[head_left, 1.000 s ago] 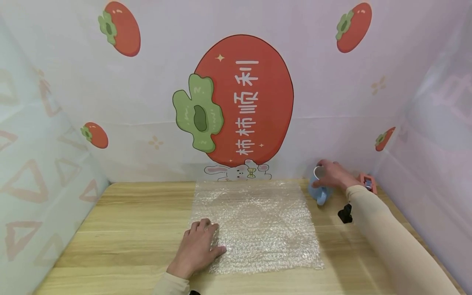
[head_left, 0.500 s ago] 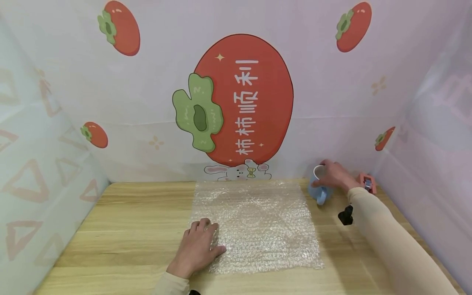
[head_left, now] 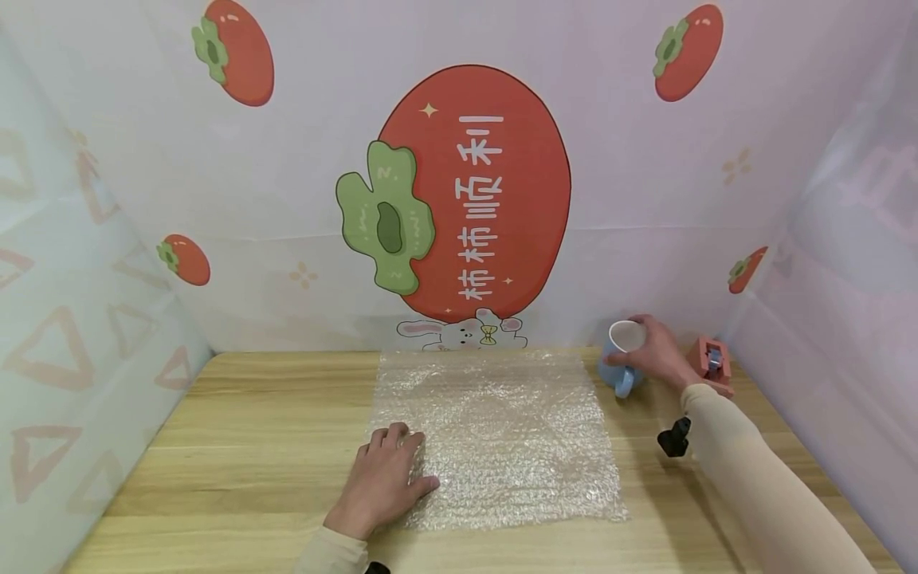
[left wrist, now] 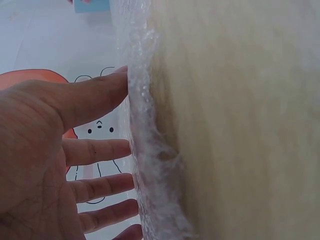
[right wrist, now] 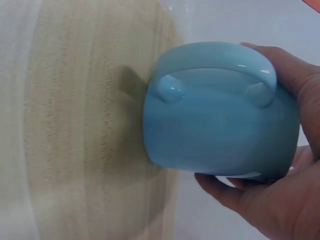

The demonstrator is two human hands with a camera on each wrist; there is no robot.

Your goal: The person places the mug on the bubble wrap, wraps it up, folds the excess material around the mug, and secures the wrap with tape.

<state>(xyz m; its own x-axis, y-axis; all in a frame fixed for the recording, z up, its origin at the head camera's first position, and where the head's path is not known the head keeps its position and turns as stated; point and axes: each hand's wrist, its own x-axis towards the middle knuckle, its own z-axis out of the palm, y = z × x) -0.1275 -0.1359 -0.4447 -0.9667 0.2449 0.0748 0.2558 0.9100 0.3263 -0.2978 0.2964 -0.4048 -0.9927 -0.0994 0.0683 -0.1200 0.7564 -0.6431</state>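
Note:
A light blue mug (head_left: 611,368) with a white inside and a handle is at the back right of the table. My right hand (head_left: 658,352) grips it near the rim, thumb and fingers on opposite sides, as the right wrist view shows with the mug (right wrist: 215,130). Whether its base touches the wood I cannot tell. A clear bubble wrap sheet (head_left: 509,446) lies flat mid-table. My left hand (head_left: 382,484) rests its fingertips on the sheet's left edge, the fingers relaxed and spread; the left wrist view shows the fingertips against the bubble wrap (left wrist: 145,125).
A red tape dispenser (head_left: 712,365) stands right of the mug, near the back right corner of the wooden table (head_left: 251,446). A printed fabric wall (head_left: 301,199) rises directly behind the table, with more fabric at both sides.
My right hand has shifted slightly right and towards me, so more of the mug's white inside and the tape dispenser show. My left hand and the bubble wrap have stayed put.

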